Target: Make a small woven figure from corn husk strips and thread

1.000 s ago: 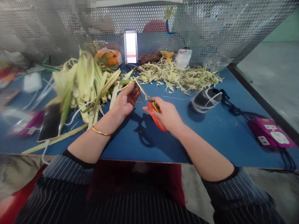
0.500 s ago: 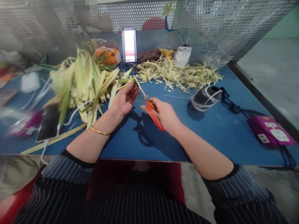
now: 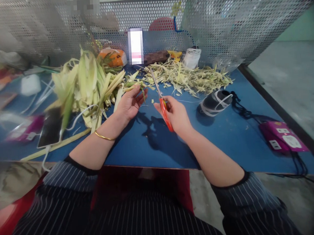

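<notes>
My right hand is wrapped round the red handles of a pair of scissors, whose blades point up and away over the table. In my left hand, thumb and fingers pinch a thin green strip of husk, with part of it hidden by the fingers. The scissor blades are apart from my left hand, to its right. A small pale cut piece shows between the two hands. Beyond my left forearm lies a big heap of pale green corn husks.
Shredded husk clippings are piled at the back right. A black roll wound with white cord stands right of my right hand, near a purple power strip. A dark phone with a white cable lies at left; a lit phone stands at the back.
My right hand has moved the scissors to the right, away from my left hand. A small cut piece now shows between the hands. My left hand has hardly moved.
</notes>
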### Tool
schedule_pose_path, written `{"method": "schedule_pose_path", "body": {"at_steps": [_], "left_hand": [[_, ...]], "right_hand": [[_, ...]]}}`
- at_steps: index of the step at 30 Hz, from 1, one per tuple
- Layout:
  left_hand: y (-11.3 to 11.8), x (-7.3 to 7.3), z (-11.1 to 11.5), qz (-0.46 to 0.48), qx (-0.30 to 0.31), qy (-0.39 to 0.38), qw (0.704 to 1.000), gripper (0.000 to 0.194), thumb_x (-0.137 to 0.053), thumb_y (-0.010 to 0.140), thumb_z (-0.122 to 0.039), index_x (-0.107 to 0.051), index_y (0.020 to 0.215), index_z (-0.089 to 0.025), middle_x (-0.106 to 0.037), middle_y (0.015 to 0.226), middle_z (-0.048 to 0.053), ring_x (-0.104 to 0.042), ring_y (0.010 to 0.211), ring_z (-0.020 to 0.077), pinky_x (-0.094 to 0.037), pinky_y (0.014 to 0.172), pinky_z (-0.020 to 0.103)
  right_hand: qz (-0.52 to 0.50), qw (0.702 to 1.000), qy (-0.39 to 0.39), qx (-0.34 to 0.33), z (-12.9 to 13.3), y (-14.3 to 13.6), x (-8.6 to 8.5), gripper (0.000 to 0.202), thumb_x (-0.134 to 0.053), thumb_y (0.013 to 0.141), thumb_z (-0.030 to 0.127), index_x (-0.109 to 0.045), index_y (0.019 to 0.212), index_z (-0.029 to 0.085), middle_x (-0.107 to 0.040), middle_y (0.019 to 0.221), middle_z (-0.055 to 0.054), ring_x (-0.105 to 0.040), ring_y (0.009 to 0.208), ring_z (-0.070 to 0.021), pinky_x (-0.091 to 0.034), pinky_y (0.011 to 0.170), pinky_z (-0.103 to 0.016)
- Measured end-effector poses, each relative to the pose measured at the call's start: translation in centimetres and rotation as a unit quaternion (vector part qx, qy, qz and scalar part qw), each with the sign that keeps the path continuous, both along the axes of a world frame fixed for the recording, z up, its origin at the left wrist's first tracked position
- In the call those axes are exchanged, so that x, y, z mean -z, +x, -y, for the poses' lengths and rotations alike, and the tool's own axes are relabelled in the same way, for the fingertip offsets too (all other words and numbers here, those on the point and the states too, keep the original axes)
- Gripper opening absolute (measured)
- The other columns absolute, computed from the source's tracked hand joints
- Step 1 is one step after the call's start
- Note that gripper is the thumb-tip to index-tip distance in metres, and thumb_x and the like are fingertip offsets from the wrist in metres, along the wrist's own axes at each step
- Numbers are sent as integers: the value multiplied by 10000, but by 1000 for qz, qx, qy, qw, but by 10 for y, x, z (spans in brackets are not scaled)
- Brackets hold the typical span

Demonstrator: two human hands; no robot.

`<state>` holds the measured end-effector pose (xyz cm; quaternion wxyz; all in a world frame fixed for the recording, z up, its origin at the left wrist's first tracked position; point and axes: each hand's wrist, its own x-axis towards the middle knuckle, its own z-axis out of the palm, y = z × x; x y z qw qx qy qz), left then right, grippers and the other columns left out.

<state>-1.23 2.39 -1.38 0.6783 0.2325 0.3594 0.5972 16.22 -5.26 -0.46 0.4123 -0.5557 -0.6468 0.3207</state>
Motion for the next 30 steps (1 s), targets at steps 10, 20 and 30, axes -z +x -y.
{"method": "schedule_pose_path", "body": {"at_steps": [10,20,30], "left_hand": [[0,-7,4,-97,7,87,991,148,-781,785,-155,-685,878,-218,-670,701,-45,-674,634,96,-536,626,217],[-4,-2,2,-207,-26,198,958,122,-801,744,-165,-695,775,-218,-673,705,-32,-596,590,82,-404,541,214],[-5,-9,6,-261,-10,186,947,83,-757,782,-239,-730,856,-211,-665,735,-24,-574,625,74,-379,534,184]], "right_hand": [[-3,1000,27,9,-5,13,-6,535,-709,787,623,-604,1149,243,-593,790,-4,-494,711,-156,-411,677,-301],[2,1000,23,5,-6,12,-6,454,-708,810,559,-633,1111,227,-594,759,0,-475,682,-143,-384,651,-297],[26,999,26,14,-9,17,-6,526,-764,738,586,-653,1103,224,-579,731,23,-467,663,-137,-386,648,-307]]}}
